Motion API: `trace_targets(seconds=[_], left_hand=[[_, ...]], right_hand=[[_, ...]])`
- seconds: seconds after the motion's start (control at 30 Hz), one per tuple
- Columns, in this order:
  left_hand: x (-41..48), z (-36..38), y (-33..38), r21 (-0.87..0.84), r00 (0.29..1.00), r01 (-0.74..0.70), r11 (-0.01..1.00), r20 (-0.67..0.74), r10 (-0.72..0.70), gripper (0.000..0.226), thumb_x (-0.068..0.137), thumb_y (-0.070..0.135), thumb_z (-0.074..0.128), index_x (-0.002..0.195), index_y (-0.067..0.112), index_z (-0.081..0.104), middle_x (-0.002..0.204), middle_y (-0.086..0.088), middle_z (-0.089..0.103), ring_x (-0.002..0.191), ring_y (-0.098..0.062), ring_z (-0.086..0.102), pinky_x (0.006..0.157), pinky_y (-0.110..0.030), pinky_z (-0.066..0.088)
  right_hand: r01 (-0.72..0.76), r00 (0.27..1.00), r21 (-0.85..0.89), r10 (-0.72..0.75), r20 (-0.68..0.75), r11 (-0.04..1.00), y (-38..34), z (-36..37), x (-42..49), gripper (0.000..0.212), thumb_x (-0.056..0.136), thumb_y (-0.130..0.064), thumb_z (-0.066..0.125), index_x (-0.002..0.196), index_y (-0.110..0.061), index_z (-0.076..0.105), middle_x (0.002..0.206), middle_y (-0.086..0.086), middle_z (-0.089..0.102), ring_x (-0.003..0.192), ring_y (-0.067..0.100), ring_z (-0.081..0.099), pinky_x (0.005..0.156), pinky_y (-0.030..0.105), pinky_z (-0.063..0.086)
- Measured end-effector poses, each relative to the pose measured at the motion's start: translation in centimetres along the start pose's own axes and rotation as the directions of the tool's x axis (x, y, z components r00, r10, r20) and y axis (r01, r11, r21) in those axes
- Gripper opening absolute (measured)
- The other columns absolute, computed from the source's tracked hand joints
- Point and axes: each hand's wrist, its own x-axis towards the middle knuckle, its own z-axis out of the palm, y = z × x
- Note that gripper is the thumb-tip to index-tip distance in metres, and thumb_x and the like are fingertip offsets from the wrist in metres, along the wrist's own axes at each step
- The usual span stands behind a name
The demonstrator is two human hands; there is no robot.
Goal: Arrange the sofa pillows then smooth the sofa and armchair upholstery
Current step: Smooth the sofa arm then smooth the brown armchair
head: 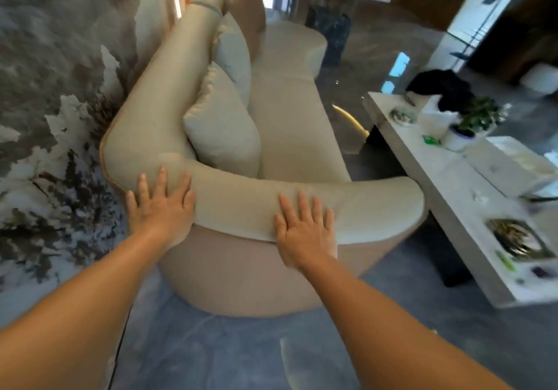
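Two hands lie flat on the padded end arm of the sofa (pixel 229 196) in the lower middle of the frame. The left hand (pixel 160 208) is at the rounded corner where the arm turns into the backrest, and the right hand (pixel 305 229) is further along the arm toward the desk (pixel 453 196). Neither grip closes on anything: fingers are spread and palms press the fabric, which suits stroking out creases rather than lifting or pulling.

The near pillow (pixel 220 130) leans upright against the backrest just above the hands, and a second pillow (pixel 234 54) stands behind it higher in the frame, both tucked into the curve. That looks like a finished arrangement, so I judge the pillow step done and the smoothing of the sofa under way. The seat (pixel 290 124) lies bare in the centre. The desk, with a small potted plant (pixel 477 118) and a dark cloth (pixel 440 84), sits at right, apart from the sofa. I cannot clearly pick out an armchair here.
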Motion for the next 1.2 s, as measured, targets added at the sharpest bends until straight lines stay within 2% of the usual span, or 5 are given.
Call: trace_targets(seconds=[0.3,0.6,0.73,1.0,1.2], left_hand=[[-20.5,-5.1,11.7,0.048,0.694,-0.337,0.94,0.688,0.213,0.046,0.097,0.043,0.044,0.126,0.011,0.062,0.119,-0.01,0.068,0.101,-0.028,0.067,0.092,-0.036,0.053],[-54.2,-6.5,30.0,0.049,0.267,-0.916,0.398,0.815,0.514,0.046,0.098,0.034,0.04,0.114,-0.001,0.065,0.126,-0.021,0.063,0.115,-0.037,0.058,0.093,-0.037,0.046],[-67.8,-8.5,37.6,0.071,0.189,-0.974,0.217,0.784,0.592,0.043,0.099,0.035,0.041,0.112,0.003,0.066,0.124,-0.017,0.065,0.113,-0.034,0.06,0.09,-0.033,0.047],[-99.3,-7.0,49.7,0.032,-0.133,-0.962,-0.27,0.809,0.573,0.039,0.096,0.034,0.045,0.116,0.007,0.065,0.124,-0.015,0.066,0.112,-0.031,0.061,0.091,-0.033,0.048],[-118.8,-5.3,52.6,-0.154,-0.455,-0.827,-0.541,0.748,0.483,0.035,0.092,0.038,0.045,0.113,0.02,0.066,0.123,-0.009,0.065,0.109,-0.029,0.061,0.09,-0.034,0.051]], right_hand=[[-0.443,0.608,0.209,0.12,0.785,0.872,6.5,-9.8,-18.1,0.043,0.102,-0.007,0.034,0.142,0.007,0.036,0.154,0.021,0.034,0.137,0.038,0.041,0.101,0.036,0.042],[-0.672,0.556,0.137,0.373,0.743,0.728,28.2,-14.5,-53.9,0.038,0.098,-0.004,0.04,0.135,0.0,0.049,0.135,0.02,0.059,0.113,0.044,0.061,0.039,0.025,0.047],[-0.804,0.569,0.219,0.608,0.554,0.553,37.6,-18.6,-72.8,0.037,0.1,-0.011,0.037,0.128,0.001,0.057,0.136,0.021,0.057,0.124,0.038,0.054,0.094,0.041,0.049],[-0.979,0.045,0.196,0.895,0.445,-0.048,45.4,-20.2,-111.4,0.045,0.095,-0.03,0.043,0.127,-0.002,0.057,0.135,0.017,0.058,0.121,0.035,0.057,0.096,0.035,0.046],[-0.938,-0.114,0.241,0.878,0.465,-0.249,45.1,-20.0,-124.8,0.045,0.096,-0.029,0.041,0.129,-0.003,0.056,0.134,0.015,0.058,0.121,0.035,0.056,0.095,0.037,0.045]])
